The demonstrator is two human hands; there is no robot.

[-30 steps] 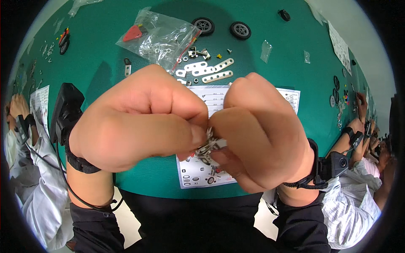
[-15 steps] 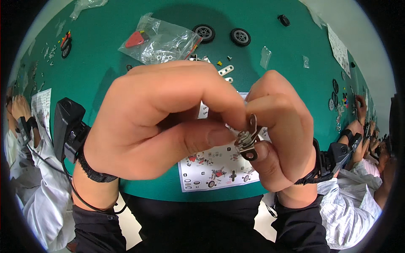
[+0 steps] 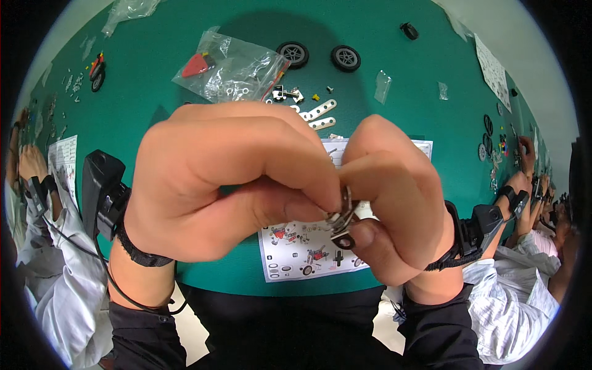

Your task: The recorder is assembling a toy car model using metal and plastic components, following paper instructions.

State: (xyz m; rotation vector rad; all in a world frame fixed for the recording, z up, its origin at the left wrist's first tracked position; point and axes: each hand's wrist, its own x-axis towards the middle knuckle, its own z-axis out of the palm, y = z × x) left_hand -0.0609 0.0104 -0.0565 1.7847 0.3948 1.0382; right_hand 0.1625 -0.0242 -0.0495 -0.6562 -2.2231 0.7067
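Note:
Both my hands meet over an instruction sheet [image 3: 280, 253], closed on one small metal bracket assembly [image 3: 343, 240]. My right hand [image 3: 398, 191] grips its right side between thumb and curled fingers. My left hand [image 3: 228, 179] pinches its left end, where a small screw or nut seems to sit; the fingertips hide most of that end. A dark hole shows in the bracket's lower tab, and a rounded strip sticks up beside the right fingers. Beyond the hands lie perforated metal strips [image 3: 322, 110], small brackets [image 3: 287, 94] and a yellow piece [image 3: 316, 97].
A clear plastic bag [image 3: 237, 71] with a red piece [image 3: 196, 65] lies at the back. Two black wheels [image 3: 292, 55] with grey hubs are to its right. Small empty bags [image 3: 382, 86] are scattered on the green table [image 3: 425, 74]. Other people work on both sides.
Both hands have shifted slightly left and down with the bracket assembly between them. More of the metal strips and small brackets behind them shows now. The grip looks the same.

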